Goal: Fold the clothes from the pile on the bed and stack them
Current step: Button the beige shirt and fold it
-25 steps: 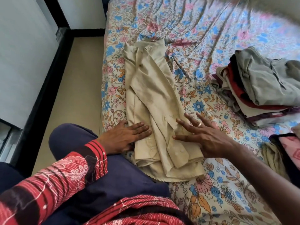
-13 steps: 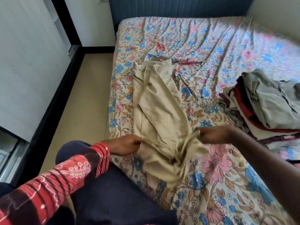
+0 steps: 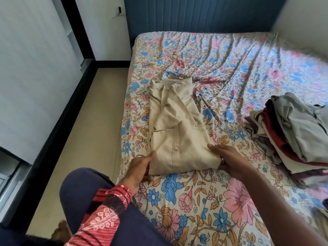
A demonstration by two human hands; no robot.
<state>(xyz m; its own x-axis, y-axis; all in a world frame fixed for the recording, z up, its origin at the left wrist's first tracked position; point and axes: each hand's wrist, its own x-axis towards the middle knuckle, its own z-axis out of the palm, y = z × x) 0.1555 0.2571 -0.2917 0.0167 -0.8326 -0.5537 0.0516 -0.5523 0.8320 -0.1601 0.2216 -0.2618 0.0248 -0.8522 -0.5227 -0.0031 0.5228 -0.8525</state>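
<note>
A beige button shirt [image 3: 177, 139] lies on the floral bed sheet [image 3: 213, 59], near the bed's left edge. Its lower half is doubled up over the upper half, button strip facing up and collar at the far end. My left hand [image 3: 140, 167] grips the near left corner of the fold, thumb on top and fingers tucked under. At the near right corner my right hand [image 3: 230, 158] holds the fold the same way. A layered heap of clothes [image 3: 298, 128], grey on top with red and white below, sits on the bed's right side.
A strip of beige floor [image 3: 92, 121] runs along the bed's left side, bounded by a white wall with black trim. A blue padded headboard [image 3: 195, 15] stands at the far end. My knee in dark trousers [image 3: 85, 192] rests at the bed's near left edge.
Both hands took the shirt's bottom hem, lifted it and folded it away from me over the upper part. They now hold the corners of the new fold. The view tilted up toward the headboard.
</note>
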